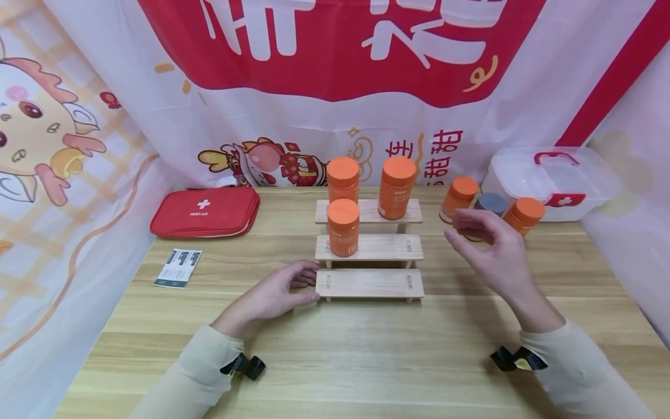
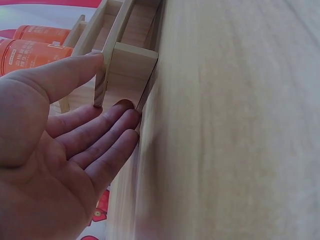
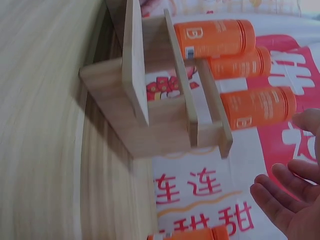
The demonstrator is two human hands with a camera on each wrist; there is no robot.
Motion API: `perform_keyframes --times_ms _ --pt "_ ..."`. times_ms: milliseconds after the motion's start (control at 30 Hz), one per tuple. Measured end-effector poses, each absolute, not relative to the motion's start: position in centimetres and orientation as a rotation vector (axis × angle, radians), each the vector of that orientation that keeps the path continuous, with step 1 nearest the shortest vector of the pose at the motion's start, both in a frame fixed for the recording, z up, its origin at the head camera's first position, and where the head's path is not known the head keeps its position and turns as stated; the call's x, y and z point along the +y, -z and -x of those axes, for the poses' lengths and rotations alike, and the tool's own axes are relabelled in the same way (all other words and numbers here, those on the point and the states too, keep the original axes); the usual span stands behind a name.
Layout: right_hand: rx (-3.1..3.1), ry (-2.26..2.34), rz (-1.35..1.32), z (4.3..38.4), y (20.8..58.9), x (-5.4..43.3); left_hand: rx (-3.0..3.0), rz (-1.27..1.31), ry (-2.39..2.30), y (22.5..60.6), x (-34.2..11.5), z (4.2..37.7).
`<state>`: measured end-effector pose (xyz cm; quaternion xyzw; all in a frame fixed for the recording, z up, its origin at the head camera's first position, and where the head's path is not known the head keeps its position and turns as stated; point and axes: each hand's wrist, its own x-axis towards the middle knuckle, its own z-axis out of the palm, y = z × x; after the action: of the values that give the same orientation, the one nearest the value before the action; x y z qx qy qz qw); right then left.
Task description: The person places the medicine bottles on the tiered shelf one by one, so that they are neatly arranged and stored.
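Observation:
A three-step wooden display stand (image 1: 369,283) stands on the table, its lowest step bare. My left hand (image 1: 282,289) holds the left end of that step; in the left wrist view the thumb (image 2: 82,70) and index finger lie on either side of the board. One orange bottle (image 1: 343,228) is upright on the middle step, at its left. Two more, a left bottle (image 1: 342,179) and a right bottle (image 1: 396,189), stand on the top step. My right hand (image 1: 494,250) hovers right of the stand with loosely bent fingers and nothing in them, overlapping a grey-lidded container (image 1: 491,202).
A small orange bottle (image 1: 459,198) and another orange bottle (image 1: 524,215) flank the grey-lidded container. Behind them is a clear box (image 1: 555,180) with a red handle. At left lie a red first-aid pouch (image 1: 205,213) and a printed card (image 1: 178,267). A printed cloth (image 1: 293,110) hangs behind.

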<state>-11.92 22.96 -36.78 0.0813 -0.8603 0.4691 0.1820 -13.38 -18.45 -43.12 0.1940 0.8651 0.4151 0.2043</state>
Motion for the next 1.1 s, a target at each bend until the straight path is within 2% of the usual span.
perform_keyframes --times_ms 767,1100 --pt "-2.422 -1.323 -0.009 11.8 39.7 31.5 2.413 -0.542 -1.17 43.5 -18.5 13.4" --pt "-2.431 -1.363 0.253 11.9 40.1 34.0 2.423 -0.538 -1.158 43.4 -18.5 13.4"
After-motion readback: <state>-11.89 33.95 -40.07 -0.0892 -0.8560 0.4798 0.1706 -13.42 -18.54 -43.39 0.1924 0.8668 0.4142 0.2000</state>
